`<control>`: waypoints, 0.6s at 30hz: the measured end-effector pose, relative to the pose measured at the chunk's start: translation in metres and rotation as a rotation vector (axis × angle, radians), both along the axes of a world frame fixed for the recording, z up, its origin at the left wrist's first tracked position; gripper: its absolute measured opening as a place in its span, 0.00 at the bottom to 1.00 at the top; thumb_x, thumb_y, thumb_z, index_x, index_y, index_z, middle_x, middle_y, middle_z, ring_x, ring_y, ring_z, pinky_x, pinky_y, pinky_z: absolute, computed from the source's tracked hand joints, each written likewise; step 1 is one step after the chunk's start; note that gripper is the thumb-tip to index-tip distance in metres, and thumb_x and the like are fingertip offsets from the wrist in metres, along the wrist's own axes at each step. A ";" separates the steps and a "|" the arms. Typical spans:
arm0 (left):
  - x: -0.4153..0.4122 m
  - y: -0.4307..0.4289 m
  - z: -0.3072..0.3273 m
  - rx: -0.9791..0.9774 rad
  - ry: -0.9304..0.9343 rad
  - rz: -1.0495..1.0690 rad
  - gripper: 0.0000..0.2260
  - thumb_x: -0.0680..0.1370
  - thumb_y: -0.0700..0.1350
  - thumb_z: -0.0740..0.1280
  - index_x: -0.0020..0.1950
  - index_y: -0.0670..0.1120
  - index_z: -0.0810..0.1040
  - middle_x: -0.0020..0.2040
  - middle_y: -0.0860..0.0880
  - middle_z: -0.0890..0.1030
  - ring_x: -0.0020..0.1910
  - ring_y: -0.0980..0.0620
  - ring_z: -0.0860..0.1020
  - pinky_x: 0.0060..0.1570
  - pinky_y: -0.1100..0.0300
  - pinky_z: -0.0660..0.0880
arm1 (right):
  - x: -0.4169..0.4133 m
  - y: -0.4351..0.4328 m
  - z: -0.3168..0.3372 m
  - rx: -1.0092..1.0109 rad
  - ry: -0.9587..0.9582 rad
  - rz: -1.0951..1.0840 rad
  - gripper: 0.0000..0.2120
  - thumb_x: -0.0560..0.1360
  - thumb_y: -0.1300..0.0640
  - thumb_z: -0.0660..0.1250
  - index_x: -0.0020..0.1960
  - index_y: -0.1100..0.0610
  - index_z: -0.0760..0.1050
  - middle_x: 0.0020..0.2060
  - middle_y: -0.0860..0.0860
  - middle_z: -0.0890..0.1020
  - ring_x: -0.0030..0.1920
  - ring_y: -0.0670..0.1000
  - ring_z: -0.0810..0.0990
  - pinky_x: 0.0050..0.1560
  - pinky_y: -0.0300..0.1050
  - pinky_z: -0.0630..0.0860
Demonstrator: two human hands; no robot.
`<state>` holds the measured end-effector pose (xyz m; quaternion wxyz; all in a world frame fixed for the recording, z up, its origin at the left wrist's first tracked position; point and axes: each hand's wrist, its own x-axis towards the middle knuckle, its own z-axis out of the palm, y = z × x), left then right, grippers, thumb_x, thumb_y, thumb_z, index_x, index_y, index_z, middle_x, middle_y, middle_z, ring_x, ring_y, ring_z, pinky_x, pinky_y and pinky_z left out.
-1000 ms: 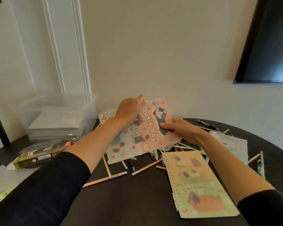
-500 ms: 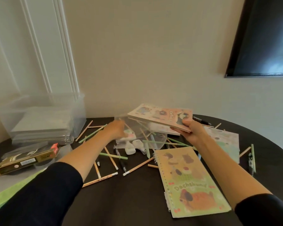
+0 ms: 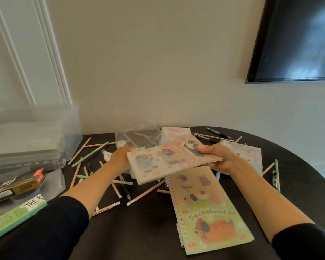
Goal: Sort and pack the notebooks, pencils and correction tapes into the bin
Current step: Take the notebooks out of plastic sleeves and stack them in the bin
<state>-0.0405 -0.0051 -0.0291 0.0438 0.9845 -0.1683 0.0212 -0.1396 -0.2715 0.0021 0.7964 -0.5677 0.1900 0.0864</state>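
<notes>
My right hand (image 3: pixel 218 160) grips the right edge of a pink spiral notebook (image 3: pixel 163 160) and holds it nearly flat above the dark round table (image 3: pixel 139 231). My left hand (image 3: pixel 120 156) reaches under the notebook's left end; its fingers are hidden, so I cannot see what they touch. A green "Dachshund" notebook (image 3: pixel 208 212) lies on the table below. More notebooks (image 3: pixel 246 152) lie behind. Several pencils (image 3: pixel 90 156) are scattered about. White correction tapes (image 3: pixel 106 155) lie near my left hand. The clear plastic bin (image 3: pixel 36 136) stands at the left.
A clear plastic bag (image 3: pixel 139 136) lies at the back of the table by the wall. Black pens (image 3: pixel 217 133) lie at the back right. A gold box (image 3: pixel 15 186) and a green box (image 3: pixel 13 216) lie at the left front. A dark screen hangs on the wall.
My left hand let go of the pink notebook and reached down to the table. My right hand tilted the notebook flat, then swung it left and lower over my left hand.
</notes>
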 end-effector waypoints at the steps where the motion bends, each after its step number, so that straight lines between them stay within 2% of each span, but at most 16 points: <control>1: 0.002 -0.001 0.002 -0.026 -0.019 -0.022 0.14 0.81 0.45 0.57 0.65 0.43 0.69 0.66 0.44 0.71 0.65 0.45 0.69 0.62 0.50 0.64 | -0.001 -0.003 0.001 -0.006 0.001 -0.005 0.08 0.77 0.66 0.60 0.55 0.67 0.71 0.40 0.59 0.82 0.33 0.55 0.83 0.29 0.47 0.81; 4: 0.016 -0.002 0.005 -0.125 -0.107 -0.023 0.11 0.80 0.38 0.56 0.62 0.40 0.69 0.61 0.41 0.73 0.59 0.44 0.72 0.54 0.53 0.70 | -0.003 -0.011 0.008 -0.069 0.020 -0.066 0.11 0.77 0.66 0.60 0.58 0.67 0.71 0.36 0.58 0.83 0.30 0.54 0.83 0.23 0.43 0.77; 8: 0.022 -0.006 0.008 -0.112 -0.202 -0.105 0.12 0.80 0.37 0.55 0.63 0.41 0.69 0.59 0.41 0.73 0.56 0.42 0.72 0.49 0.57 0.67 | -0.001 -0.008 0.018 -0.206 0.045 -0.194 0.14 0.76 0.66 0.62 0.61 0.66 0.69 0.40 0.58 0.79 0.29 0.54 0.82 0.19 0.40 0.75; 11: 0.016 -0.012 0.009 -0.022 -0.253 -0.196 0.15 0.80 0.37 0.56 0.66 0.45 0.68 0.63 0.43 0.72 0.59 0.44 0.72 0.52 0.56 0.69 | 0.004 0.003 0.023 -0.237 -0.003 -0.285 0.14 0.77 0.66 0.61 0.62 0.64 0.68 0.40 0.58 0.76 0.35 0.54 0.79 0.18 0.38 0.73; 15: 0.005 -0.018 0.011 0.071 -0.305 -0.294 0.13 0.78 0.35 0.59 0.62 0.44 0.67 0.59 0.43 0.73 0.54 0.45 0.74 0.50 0.55 0.71 | 0.009 0.029 0.026 -0.213 -0.132 -0.345 0.07 0.79 0.66 0.55 0.56 0.59 0.66 0.40 0.56 0.75 0.38 0.55 0.78 0.20 0.41 0.75; 17: 0.000 -0.023 0.014 0.036 -0.309 -0.310 0.12 0.79 0.35 0.58 0.62 0.43 0.66 0.58 0.44 0.73 0.53 0.45 0.75 0.49 0.56 0.72 | 0.010 0.045 0.024 -0.232 -0.191 -0.327 0.04 0.80 0.64 0.52 0.51 0.59 0.65 0.40 0.55 0.76 0.36 0.54 0.80 0.22 0.43 0.77; 18: -0.002 -0.026 0.017 0.006 -0.304 -0.312 0.11 0.79 0.36 0.57 0.62 0.43 0.67 0.58 0.44 0.73 0.53 0.46 0.75 0.48 0.56 0.72 | 0.010 0.052 0.022 -0.245 -0.216 -0.322 0.06 0.80 0.64 0.52 0.48 0.59 0.66 0.40 0.55 0.77 0.36 0.54 0.80 0.24 0.44 0.78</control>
